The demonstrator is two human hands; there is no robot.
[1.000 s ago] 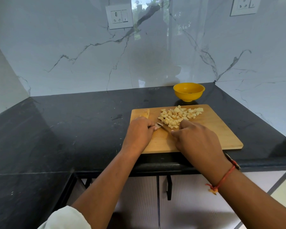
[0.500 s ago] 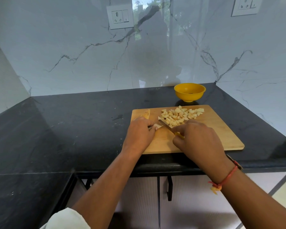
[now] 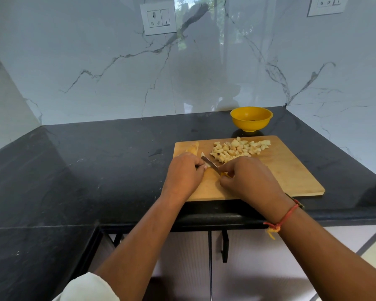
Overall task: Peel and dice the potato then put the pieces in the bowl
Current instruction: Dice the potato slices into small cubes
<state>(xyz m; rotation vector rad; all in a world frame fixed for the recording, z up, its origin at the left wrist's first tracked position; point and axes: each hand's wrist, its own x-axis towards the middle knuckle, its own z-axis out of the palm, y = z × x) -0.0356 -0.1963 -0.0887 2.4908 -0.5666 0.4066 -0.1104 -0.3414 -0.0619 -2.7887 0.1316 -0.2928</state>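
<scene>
A wooden cutting board (image 3: 291, 170) lies on the black counter. A heap of pale diced potato pieces (image 3: 237, 149) covers its far middle. My right hand (image 3: 248, 179) grips a small knife (image 3: 210, 162) by its yellow handle, blade pointing left across the board. My left hand (image 3: 183, 172) pinches a small remaining potato piece (image 3: 207, 166) against the board, right at the blade. The yellow bowl (image 3: 251, 119) stands just behind the board, holding no potato.
A strip of potato peel (image 3: 192, 147) lies at the board's far left corner. The marble wall rises behind the counter (image 3: 96, 166), with two socket plates (image 3: 157, 18). The counter's front edge runs just under my wrists.
The knife blade has shifted left, away from the diced heap toward my left fingers. My right hand has drawn slightly back toward me.
</scene>
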